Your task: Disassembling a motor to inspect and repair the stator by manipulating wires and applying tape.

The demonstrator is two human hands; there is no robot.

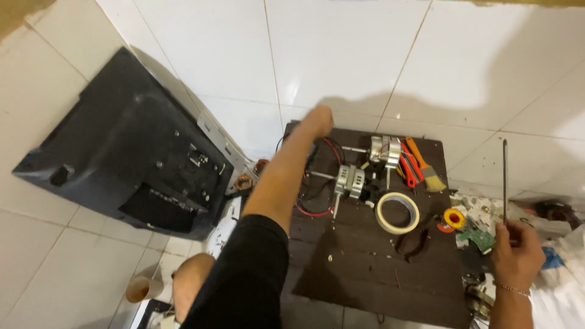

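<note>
We are in the middle of bench work on small motors, and the step in hand looks to us like fetching or shifting something at the far edge of the dark board (365, 286). Our left hand (318, 120) is stretched out to the upper middle of the frame, just past the board's top left corner; it looks curled, but we cannot tell whether it has hold of anything. Our right hand (517, 248), at the lower right, is closed around the bottom of a long thin rod (504, 176) that stands upright. The two motors (350, 181) lie near the middle of the board, beside red and black wires (311, 210), with a roll of tape (397, 212) just to their right, and a brush (426, 167) and red-handled pliers (409, 170) above it. A black panel (122, 152) leans at the left of the frame. We judge the next move calls for bringing the left hand back toward the motors while keeping the rod clear of them.
</note>
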